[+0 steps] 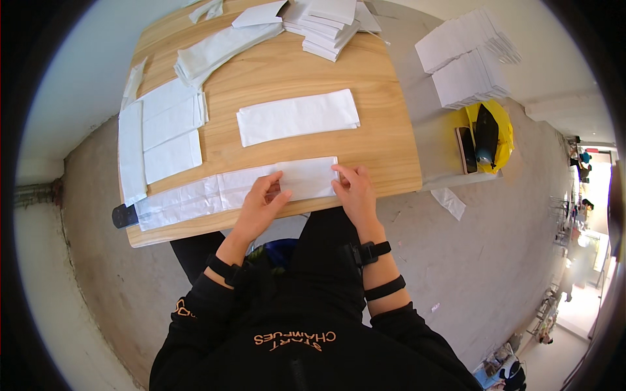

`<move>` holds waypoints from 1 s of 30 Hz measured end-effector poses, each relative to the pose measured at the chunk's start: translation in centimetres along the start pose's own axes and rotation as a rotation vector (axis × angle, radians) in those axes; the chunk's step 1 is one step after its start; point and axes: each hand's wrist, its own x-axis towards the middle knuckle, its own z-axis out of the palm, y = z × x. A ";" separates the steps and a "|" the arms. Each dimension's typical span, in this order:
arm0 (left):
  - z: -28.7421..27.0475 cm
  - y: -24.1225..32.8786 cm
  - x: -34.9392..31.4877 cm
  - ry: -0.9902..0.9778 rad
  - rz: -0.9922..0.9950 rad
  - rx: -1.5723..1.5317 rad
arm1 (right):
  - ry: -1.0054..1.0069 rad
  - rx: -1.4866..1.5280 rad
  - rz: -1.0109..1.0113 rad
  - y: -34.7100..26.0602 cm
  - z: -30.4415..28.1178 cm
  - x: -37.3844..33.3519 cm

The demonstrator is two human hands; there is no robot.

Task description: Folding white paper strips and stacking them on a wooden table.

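Note:
A long strip of wrinkled, translucent white plastic film lies along the table's near edge. At its right end is a smooth, flat white rectangle; whether it lies on the film or inside it I cannot tell. My left hand rests at the rectangle's left edge, fingers bent, with a gap between thumb and index finger. At the opposite edge, my right hand has thumb and index finger on the rim of the rectangle. Farther back lies a flat stack of white folded sheets.
White flat packets cover the table's left side. White film bundles and stacked white pieces lie at the back. Right of the wooden table are white stacks, a yellow bag and a phone. A dark object sits at the left corner.

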 end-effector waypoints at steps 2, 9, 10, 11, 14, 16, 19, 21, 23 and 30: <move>0.0 0.3 -0.1 0.039 -0.004 0.035 | -0.004 -0.014 0.006 0.1 0.1 0.1; 3.5 2.7 -0.4 0.087 0.528 0.943 | 0.029 -0.016 -0.026 0.3 0.2 0.1; 3.8 2.5 -0.3 -0.031 0.549 1.022 | 0.025 -0.030 -0.023 0.2 0.2 0.1; 3.9 1.9 -0.1 -0.027 0.549 1.019 | 0.022 -0.045 -0.020 0.1 0.1 0.1; 4.0 0.0 0.3 -0.043 0.481 1.113 | -0.018 -0.007 0.030 -0.3 0.1 0.0; 3.9 -0.7 0.5 -0.002 0.496 1.127 | -0.026 0.006 0.046 -0.3 -0.2 0.1; 4.2 -0.4 0.7 -0.032 0.468 1.131 | 0.032 -0.026 0.023 -1.0 -0.1 0.2; 4.1 -0.5 0.6 -0.026 0.469 1.141 | 0.094 -0.072 -0.016 -2.1 0.7 0.4; 4.1 -0.7 0.5 -0.026 0.474 1.148 | 0.173 0.072 -0.179 -3.7 2.6 0.8; 4.3 -0.8 0.7 -0.007 0.466 1.217 | 0.022 0.044 -0.196 -3.5 6.4 1.1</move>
